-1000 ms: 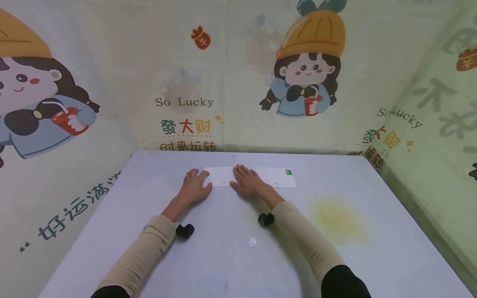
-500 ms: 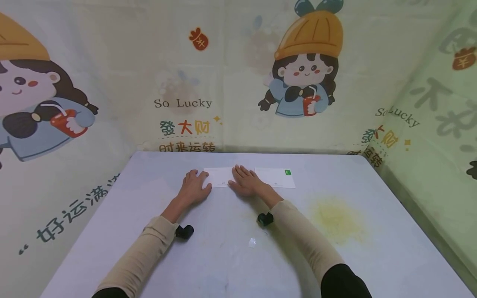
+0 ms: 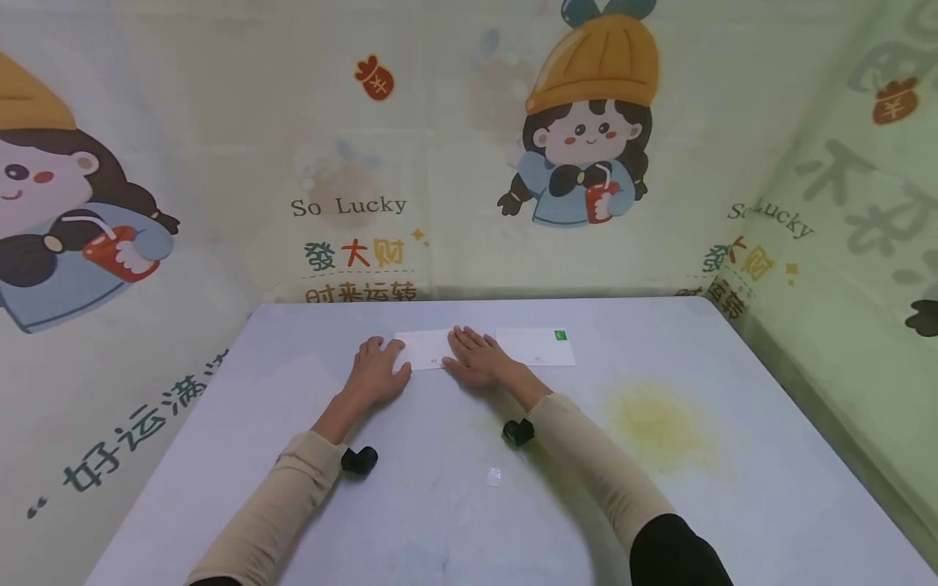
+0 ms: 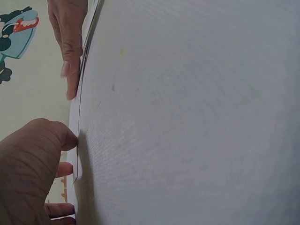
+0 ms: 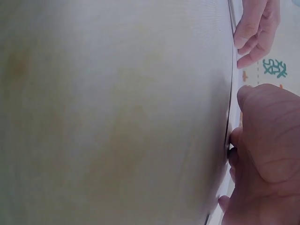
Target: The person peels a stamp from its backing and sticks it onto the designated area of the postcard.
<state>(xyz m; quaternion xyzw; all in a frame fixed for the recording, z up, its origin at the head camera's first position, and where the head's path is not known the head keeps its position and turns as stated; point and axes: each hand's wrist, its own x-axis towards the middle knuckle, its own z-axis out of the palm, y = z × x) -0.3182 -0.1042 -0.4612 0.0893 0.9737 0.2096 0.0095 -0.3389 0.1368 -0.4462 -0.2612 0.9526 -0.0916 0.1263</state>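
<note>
White paper that looks like an envelope, with a small green stamp (image 3: 560,335) at its upper right corner, lies flat near the far edge of the table. Its left part (image 3: 421,350) and right part (image 3: 531,348) show on either side of my right hand (image 3: 476,360). That hand lies over the middle with fingers straight and together. At the left end, my left hand (image 3: 376,373) rests with spread, slightly bent fingers, thumb near the lower corner. In the left wrist view, the left thumb (image 4: 68,136) touches the paper's near edge; the paper is seen almost edge-on.
The white table (image 3: 440,521) has a yellow stain (image 3: 659,427) on the right and a small clear scrap (image 3: 494,477) in front of the hands. A printed cloth (image 3: 469,244) hangs behind and along both sides. Black wrist cameras (image 3: 359,461) sit under the cuffs.
The head view has shifted slightly, so the scene sits a little further left. Both hands keep their places on the paper.
</note>
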